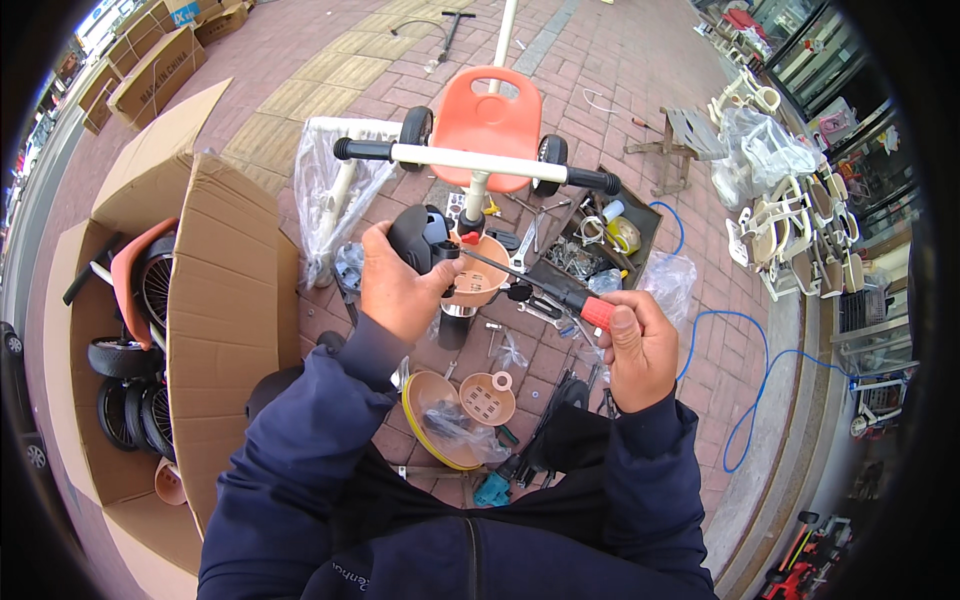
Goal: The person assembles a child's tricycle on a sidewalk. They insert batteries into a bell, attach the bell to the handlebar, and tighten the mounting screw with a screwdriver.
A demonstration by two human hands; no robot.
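The jacket [540, 560] is nearest the camera, with both sleeves reaching forward over the litter of tools on the brick paving. The left hand [396, 290] has its fingers and thumb wrapped around a black part [408, 240], held up just on the near side of the trike's handlebar [480, 162]. The right hand [642, 350] has its fingers curled fully around the handle of a screwdriver [597, 312], thumb lying along it, the shaft pointing left and away to the part. Whether the tip is seated in a screw cannot be told.

The likeliest trouble is a slip: the left thumb sits close to the tip, and a hard push at a poor angle could send the blade into it. The part seems steadied by the hand, so it could also twist under turning force and spoil a screw head. Any small piece let fall could be lost among the spanners [530, 238], the basket [480, 280] and the yellow-rimmed bowl [412, 415] below. The trike's wheels [416, 126] rest on the paving, so a shove might roll it away. On the left, a swinging elbow could knock the carton [225, 300]; on the right, the blue cable [766, 362] loops where a foot might snag it.
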